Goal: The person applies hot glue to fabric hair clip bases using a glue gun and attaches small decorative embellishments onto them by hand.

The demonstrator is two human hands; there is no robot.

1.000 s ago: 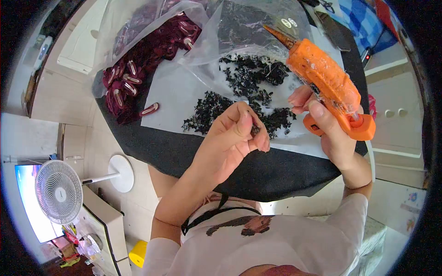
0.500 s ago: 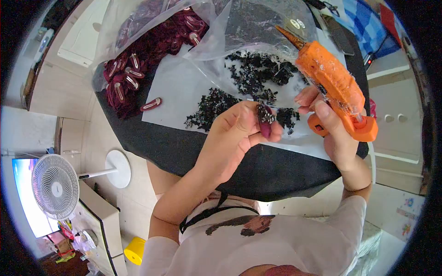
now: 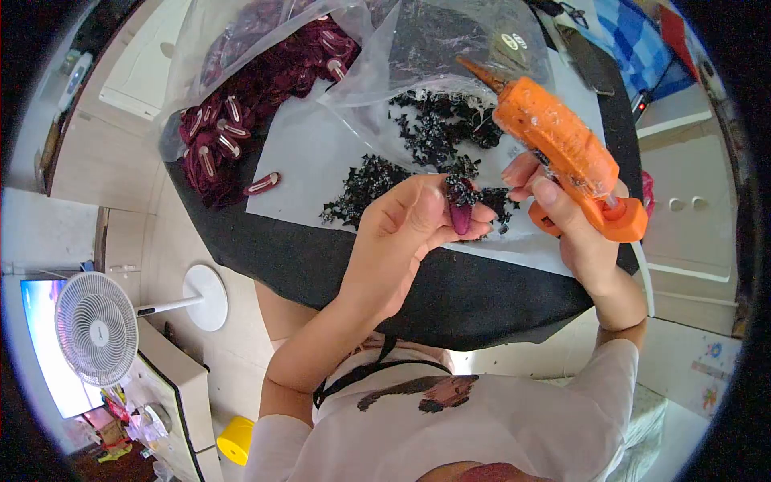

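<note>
My left hand (image 3: 401, 237) pinches a dark red hair clip (image 3: 460, 218) with a black, glittery ornament on its upper end. To the right, my right hand (image 3: 566, 213) is wrapped round the handle of an orange glue gun (image 3: 558, 136), whose brown-stained nozzle points up and left, away from the clip. Black glittery pieces (image 3: 365, 189) lie in heaps on a white sheet (image 3: 289, 181) beyond and beside my left hand. One loose dark red clip (image 3: 262, 184) rests at the sheet's left edge.
A clear plastic bag (image 3: 353, 104) spreads over the far part of the black-covered table (image 3: 450, 293). Many dark red clips (image 3: 233, 120) are piled at the far left. A white fan (image 3: 98, 328) stands left, near a yellow stool (image 3: 235, 439). A white cord (image 3: 645, 277) hangs at the right.
My right hand and the glue gun have shifted slightly left, closer to my left hand. The clip in my left hand has turned a little, showing more of its black ornament.
</note>
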